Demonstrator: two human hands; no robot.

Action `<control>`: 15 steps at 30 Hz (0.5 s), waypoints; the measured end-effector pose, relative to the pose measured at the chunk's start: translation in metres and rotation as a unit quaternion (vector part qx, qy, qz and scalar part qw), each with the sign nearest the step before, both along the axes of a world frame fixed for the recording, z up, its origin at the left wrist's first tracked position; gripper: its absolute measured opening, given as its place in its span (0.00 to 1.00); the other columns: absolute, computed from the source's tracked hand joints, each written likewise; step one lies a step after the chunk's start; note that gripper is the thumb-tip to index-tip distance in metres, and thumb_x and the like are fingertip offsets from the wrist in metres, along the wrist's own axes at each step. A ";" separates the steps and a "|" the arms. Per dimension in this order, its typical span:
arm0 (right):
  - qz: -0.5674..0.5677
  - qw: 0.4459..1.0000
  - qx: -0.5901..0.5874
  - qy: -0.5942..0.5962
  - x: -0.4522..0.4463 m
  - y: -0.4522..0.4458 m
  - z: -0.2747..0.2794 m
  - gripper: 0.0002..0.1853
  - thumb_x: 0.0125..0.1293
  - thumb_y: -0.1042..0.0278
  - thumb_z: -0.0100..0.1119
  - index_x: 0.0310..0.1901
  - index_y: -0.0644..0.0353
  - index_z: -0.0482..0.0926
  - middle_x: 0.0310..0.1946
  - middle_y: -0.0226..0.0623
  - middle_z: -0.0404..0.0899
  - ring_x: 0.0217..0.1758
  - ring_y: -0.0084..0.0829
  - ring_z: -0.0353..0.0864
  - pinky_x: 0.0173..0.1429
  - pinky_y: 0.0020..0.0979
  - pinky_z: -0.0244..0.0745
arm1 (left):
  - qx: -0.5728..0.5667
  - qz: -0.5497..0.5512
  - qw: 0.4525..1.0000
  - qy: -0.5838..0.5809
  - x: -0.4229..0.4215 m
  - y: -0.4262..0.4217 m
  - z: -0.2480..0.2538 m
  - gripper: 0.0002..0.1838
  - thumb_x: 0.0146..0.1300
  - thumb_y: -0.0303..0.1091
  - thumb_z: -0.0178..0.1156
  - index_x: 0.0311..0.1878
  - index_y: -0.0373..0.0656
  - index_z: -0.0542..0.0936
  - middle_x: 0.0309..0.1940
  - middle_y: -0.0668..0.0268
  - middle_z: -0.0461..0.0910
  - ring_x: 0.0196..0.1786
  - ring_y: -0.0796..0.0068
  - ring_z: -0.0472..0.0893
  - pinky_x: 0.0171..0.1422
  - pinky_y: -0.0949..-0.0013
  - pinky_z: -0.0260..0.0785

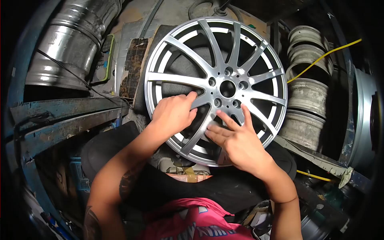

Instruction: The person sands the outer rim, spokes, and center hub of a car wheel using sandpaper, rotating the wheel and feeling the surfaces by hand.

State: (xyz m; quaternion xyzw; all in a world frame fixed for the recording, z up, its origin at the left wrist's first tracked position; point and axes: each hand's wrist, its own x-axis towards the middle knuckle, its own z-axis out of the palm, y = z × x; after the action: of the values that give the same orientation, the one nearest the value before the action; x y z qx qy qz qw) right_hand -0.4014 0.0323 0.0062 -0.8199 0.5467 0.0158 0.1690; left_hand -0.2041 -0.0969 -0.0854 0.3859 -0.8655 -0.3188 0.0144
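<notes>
A silver multi-spoke alloy wheel (250,94) lies face up before my knees, its round centre bore ringed by bolt holes. My left hand (175,113) is closed around a spoke on the wheel's lower left, thumb and index finger on either side of it; the other fingers are hidden beneath. Over the lower spokes, my right hand (240,144) lies with its fingers spread, the fingertips at the spokes just below the hub. It grips nothing.
Bare wheel barrels (302,96) are stacked on the right, near a yellow hose (320,59). Large shiny metal cylinders (66,48) stand at the left behind a blue metal frame (64,112). A black cable (66,66) crosses there. A green-edged tray (108,60) lies beside them.
</notes>
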 end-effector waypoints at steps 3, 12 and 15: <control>0.017 1.000 0.023 -0.007 0.002 -0.001 -0.013 0.32 0.60 0.75 0.63 0.69 0.49 0.86 0.72 0.29 0.84 0.86 0.41 0.70 0.87 0.77 0.43 | 0.021 -0.004 1.000 -0.007 0.001 0.007 -0.003 0.21 0.72 0.41 0.68 0.65 0.47 0.79 0.46 0.50 0.90 0.46 0.40 0.90 0.51 0.42 0.83; -0.020 0.999 0.010 -0.048 -0.011 0.007 -0.021 0.33 0.56 0.77 0.66 0.67 0.49 0.88 0.66 0.33 0.89 0.80 0.44 0.79 0.88 0.62 0.56 | -0.010 -0.008 0.986 0.169 0.003 0.002 0.013 0.24 0.75 0.36 0.66 0.70 0.42 0.80 0.58 0.50 0.86 0.62 0.44 0.86 0.67 0.49 0.78; -0.012 0.982 0.129 -0.139 -0.034 -0.003 0.009 0.27 0.64 0.76 0.67 0.66 0.52 0.89 0.55 0.48 0.91 0.74 0.45 0.83 0.84 0.55 0.65 | 0.041 0.029 0.969 0.241 -0.003 -0.006 0.037 0.17 0.83 0.36 0.59 0.66 0.38 0.84 0.50 0.56 0.89 0.51 0.62 0.89 0.60 0.62 0.79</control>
State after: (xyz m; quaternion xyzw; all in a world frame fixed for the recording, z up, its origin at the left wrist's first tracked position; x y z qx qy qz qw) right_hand -0.4358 0.0291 0.0154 -0.7789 0.5208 -0.0298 0.3482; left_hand -0.2073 -0.1029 -0.0484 0.3230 -0.8109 -0.4375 0.2162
